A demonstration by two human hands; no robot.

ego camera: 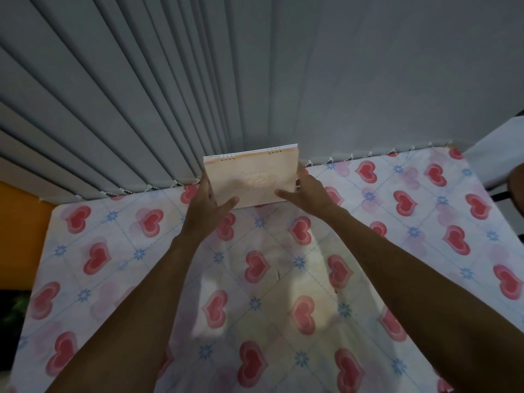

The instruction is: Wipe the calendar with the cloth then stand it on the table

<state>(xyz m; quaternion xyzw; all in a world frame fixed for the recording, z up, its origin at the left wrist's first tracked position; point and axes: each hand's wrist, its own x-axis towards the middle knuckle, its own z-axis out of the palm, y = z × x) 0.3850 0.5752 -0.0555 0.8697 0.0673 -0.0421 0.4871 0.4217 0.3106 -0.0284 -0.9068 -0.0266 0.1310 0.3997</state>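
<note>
The calendar (251,177) stands upright at the far edge of the table (127,251), spiral binding on top, cover facing the camera, directly in front of the grey blinds (113,95). The left hand (205,204) grasps its left edge and the right hand (304,194) its right edge, each with the thumb across the cover and fingers behind. A heart-patterned tablecloth (397,236) covers the table.
</note>
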